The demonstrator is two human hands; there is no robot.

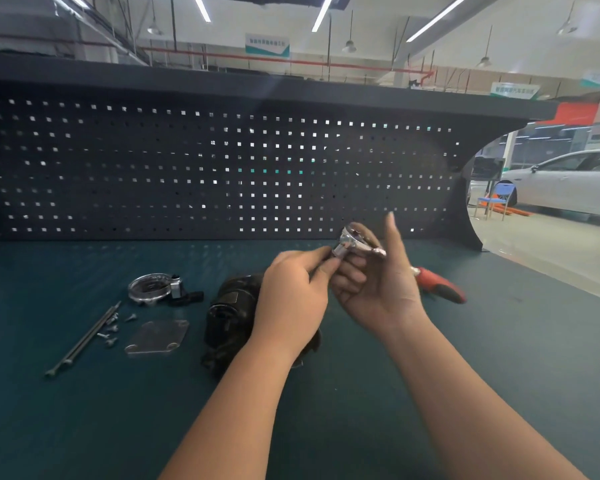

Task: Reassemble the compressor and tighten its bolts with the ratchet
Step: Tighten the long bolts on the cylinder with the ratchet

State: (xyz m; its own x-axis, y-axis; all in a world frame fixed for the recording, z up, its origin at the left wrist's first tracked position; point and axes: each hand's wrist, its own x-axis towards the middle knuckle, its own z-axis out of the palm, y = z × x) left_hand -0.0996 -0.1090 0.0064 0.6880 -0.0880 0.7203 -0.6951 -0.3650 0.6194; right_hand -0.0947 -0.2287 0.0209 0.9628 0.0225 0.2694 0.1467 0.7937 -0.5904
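Both hands are meeting above the compressor (232, 310). The right hand (378, 285) is gripping the ratchet (355, 241); the left hand (293, 289) is pinching its socket at 9 o'clock.

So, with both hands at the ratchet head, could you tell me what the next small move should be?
Probably seat the socket: the left hand pinches a small piece at the ratchet head, which the right hand holds above the compressor; bolts lie loose.

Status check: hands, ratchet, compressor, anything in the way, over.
Right hand grips ratchet; left hand fingers pinch at its socket end. Compressor lies on bench, unbolted; bolts loose at left. Nothing in the way.
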